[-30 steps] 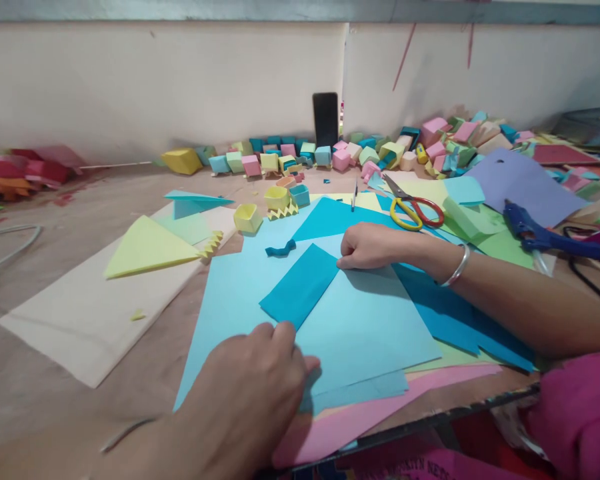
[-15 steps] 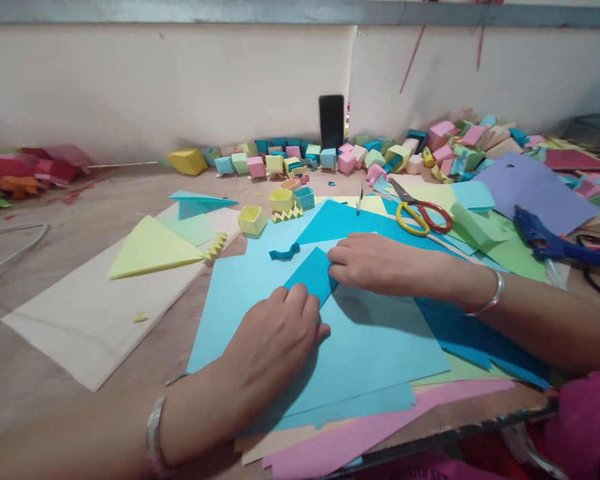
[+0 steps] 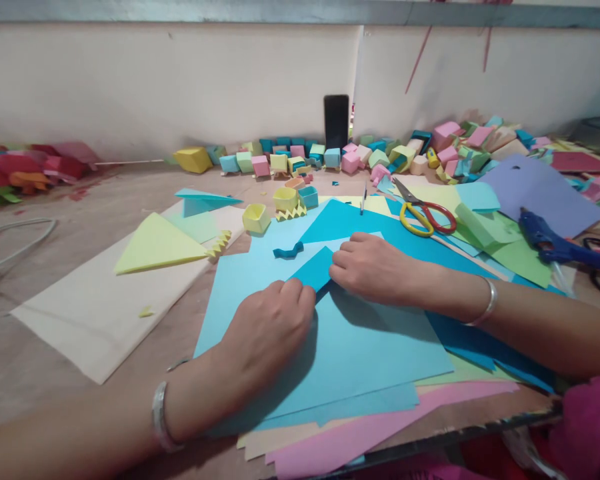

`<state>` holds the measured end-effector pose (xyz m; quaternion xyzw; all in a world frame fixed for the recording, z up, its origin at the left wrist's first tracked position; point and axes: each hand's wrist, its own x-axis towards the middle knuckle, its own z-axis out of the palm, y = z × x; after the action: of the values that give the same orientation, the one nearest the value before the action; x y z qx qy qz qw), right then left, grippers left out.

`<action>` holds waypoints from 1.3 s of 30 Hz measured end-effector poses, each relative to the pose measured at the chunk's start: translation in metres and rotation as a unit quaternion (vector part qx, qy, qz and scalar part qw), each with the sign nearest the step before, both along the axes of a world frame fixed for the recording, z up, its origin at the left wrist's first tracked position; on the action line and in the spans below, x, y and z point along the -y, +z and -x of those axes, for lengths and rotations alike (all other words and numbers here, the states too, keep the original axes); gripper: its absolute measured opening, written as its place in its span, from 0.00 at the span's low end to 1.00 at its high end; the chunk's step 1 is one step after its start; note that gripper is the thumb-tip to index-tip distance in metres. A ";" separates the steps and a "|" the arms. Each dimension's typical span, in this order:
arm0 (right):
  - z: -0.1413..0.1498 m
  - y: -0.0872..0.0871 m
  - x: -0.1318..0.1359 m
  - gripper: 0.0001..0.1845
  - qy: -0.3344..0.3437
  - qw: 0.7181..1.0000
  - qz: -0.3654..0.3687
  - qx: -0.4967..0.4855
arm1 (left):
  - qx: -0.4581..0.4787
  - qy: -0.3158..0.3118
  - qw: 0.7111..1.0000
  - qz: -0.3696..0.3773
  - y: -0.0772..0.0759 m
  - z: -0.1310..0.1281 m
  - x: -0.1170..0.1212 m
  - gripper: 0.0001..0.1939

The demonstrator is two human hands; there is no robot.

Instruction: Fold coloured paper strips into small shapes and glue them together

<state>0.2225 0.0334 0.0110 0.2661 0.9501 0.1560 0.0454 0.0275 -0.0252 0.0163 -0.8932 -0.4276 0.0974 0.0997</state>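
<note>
One cam, on the person's head, approx level, looking fwd & down across table (image 3: 140, 190) twd 12 o'clock. Wall (image 3: 180, 80) closes the far side, roughly square-on, w/ phone (image 3: 336, 121) upright nr its foot at approx 1 o'clock. Left hand (image 3: 273, 323) is close, approx 7 o'clock of ctr; right hand (image 3: 370, 270) a bit farther fwd, approx 3. Forearms enter from 8 & approx 4 o'clock. Near table edge crosses at approx 5.

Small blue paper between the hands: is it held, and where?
Small blue paper, held at its near end by the left hand, at its right edge by the right hand.
</note>
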 end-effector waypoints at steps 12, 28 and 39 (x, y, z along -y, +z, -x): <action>-0.011 0.002 -0.011 0.06 -0.005 0.993 0.107 -0.051 | 0.048 0.026 0.998 -0.029 -0.007 0.005 -0.020 0.12; -0.010 0.014 -0.020 0.04 -0.106 0.964 0.209 -0.127 | 0.303 0.078 0.949 0.030 -0.010 0.013 -0.042 0.05; -0.017 0.005 -0.030 0.03 -0.165 0.947 0.209 -0.180 | 0.334 0.081 0.937 0.059 -0.011 0.015 -0.052 0.12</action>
<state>0.2397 0.0636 0.0164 0.4276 0.8965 -0.1062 -0.0464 0.0129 0.0270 0.0052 -0.8409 -0.5005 -0.1737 -0.1103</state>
